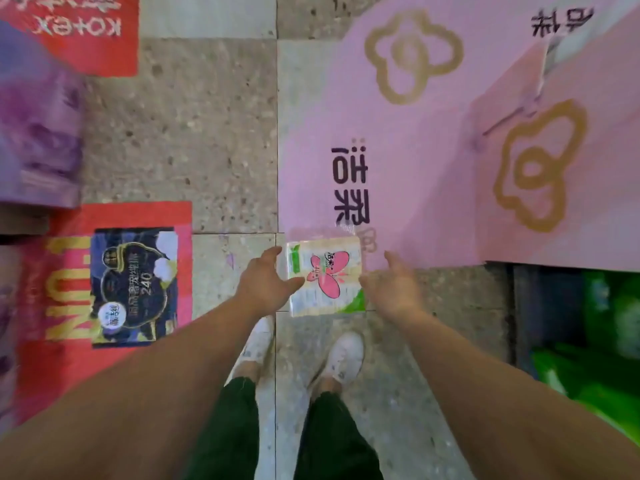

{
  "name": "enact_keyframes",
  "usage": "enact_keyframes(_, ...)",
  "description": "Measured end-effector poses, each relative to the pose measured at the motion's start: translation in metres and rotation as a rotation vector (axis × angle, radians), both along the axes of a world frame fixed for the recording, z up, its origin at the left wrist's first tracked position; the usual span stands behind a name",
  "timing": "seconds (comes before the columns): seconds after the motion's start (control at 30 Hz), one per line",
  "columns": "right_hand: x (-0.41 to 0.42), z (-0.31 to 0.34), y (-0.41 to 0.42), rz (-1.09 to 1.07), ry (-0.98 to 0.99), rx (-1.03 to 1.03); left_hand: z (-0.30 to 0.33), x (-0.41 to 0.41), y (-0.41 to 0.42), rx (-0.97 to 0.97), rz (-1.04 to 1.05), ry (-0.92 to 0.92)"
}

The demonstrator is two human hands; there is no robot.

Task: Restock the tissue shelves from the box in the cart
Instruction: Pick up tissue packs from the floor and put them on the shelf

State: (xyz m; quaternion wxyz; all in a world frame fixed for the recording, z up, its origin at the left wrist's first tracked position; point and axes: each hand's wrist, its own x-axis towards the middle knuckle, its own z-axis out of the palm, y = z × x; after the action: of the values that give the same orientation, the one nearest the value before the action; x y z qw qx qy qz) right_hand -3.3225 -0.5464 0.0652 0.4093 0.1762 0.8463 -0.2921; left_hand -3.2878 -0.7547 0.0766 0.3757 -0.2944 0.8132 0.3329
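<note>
Left hand (265,280): thumb and fingers clamped on the left edge of a small clear-wrapped tissue pack with a pink butterfly print and a green corner (325,277), thumb tip lying over its front face, other fingers curled round the top left corner. Right hand (393,284): fingers loosely spread and slightly curled, palm turned toward the pack, just beside its right edge; contact there cannot be told because of motion blur. Pack held roughly flat, face up toward the camera, out in front of the body, between both hands, above the floor. Bare forearms reaching forward from the lower corners of the view. Directly below: two white shoes (344,356) and dark green trouser legs (330,438) on a grey speckled stone tile floor (180,133). Beyond the pack and to the right: a large pink floor decal with gold flower outlines and dark characters (408,140), with a pink panel of the same print (554,174) raised at far right. Left side: a red floor decal with yellow lettering and a dark product picture (114,289); above it, blurred purple packaging (38,133). Lower right: blurred green packaging (588,344) in a dark recess. No cart or shelf face distinguishable.
</note>
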Motion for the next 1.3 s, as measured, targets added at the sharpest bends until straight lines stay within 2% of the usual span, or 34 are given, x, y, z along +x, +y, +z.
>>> enact_keyframes(0.13,0.009,-0.129,0.013,-0.102,-0.112,0.009,-0.132,0.008,0.003,0.114,0.217,-0.118)
enact_keyframes(0.23,0.010,-0.204,0.018,-0.138,-0.160,0.002,-0.207,0.015,0.006,0.178,0.373,-0.193)
enact_keyframes(0.37,0.014,-0.267,0.014,-0.254,-0.299,-0.164,-0.267,0.018,0.015,0.339,0.586,-0.308)
enact_keyframes(0.47,0.019,-0.272,0.011,-0.342,-0.309,-0.256,-0.272,0.019,0.018,0.380,0.655,-0.297)
enact_keyframes(0.53,0.017,-0.247,0.009,-0.338,-0.289,-0.305,-0.251,0.016,0.015,0.364,0.646,-0.274)
enact_keyframes(0.67,-0.003,-0.156,0.007,-0.348,-0.213,-0.354,-0.164,-0.014,0.010,0.335,0.595,-0.206)
enact_keyframes(0.97,-0.034,0.108,0.009,-0.471,0.094,-0.360,0.110,-0.093,0.008,0.347,0.293,0.070)
enact_keyframes(1.1,-0.010,0.209,0.015,-0.583,0.220,-0.366,0.205,-0.095,0.016,0.389,0.172,0.191)
enact_keyframes(1.3,0.068,0.322,0.032,-0.901,0.384,-0.368,0.292,-0.066,0.051,0.520,-0.075,0.173)
